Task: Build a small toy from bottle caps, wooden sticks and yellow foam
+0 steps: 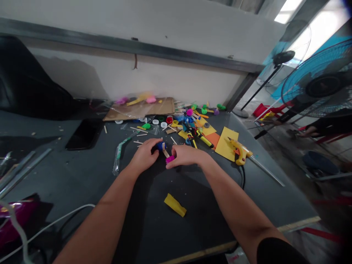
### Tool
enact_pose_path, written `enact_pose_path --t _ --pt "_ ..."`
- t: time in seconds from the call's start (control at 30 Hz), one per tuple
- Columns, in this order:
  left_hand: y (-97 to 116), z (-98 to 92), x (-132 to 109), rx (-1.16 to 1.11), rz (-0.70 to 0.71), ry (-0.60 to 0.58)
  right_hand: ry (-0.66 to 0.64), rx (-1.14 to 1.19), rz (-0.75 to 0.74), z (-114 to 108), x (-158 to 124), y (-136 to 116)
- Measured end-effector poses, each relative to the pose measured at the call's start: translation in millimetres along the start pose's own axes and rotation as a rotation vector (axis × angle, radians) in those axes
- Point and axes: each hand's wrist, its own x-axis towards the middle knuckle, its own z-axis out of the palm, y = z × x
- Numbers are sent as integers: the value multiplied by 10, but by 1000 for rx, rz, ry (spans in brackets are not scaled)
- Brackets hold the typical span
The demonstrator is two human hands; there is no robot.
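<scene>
Bare forearms [106, 216] were stretched over the bench [68, 176]; a blue piece [160, 146] was cupped by the left hand [144, 156], a pink piece [169, 159] pinched by the right hand [184, 155].

Blue cap [160, 146], wood stick [165, 151] w/ pink block [169, 159] at end, tilted.

Our left hand [144, 156] and right hand [185, 156] sit close together, palms down, near the middle of the view. Our bare left forearm [110, 209] and right forearm [236, 198] angle inward from either side, and our fingers [173, 161] curl downward, the two hands almost meeting.
</scene>
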Motion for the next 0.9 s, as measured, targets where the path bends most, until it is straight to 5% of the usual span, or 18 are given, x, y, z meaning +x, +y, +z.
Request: enact_pose_path --t 0.2,0.6,0.8,0.9 --pt "-36 7 23 9 -60 49 -94 88 8 97 30 -118" --pt "-107 54 11 -8 -114 117 143 36 37 163 81 -109" --pt "-92 47 1 -63 -169 205 513 -84 257 -64 90 152" --pt "-91 48 -5 -66 -167 245 431 -192 299 -35 95 150"
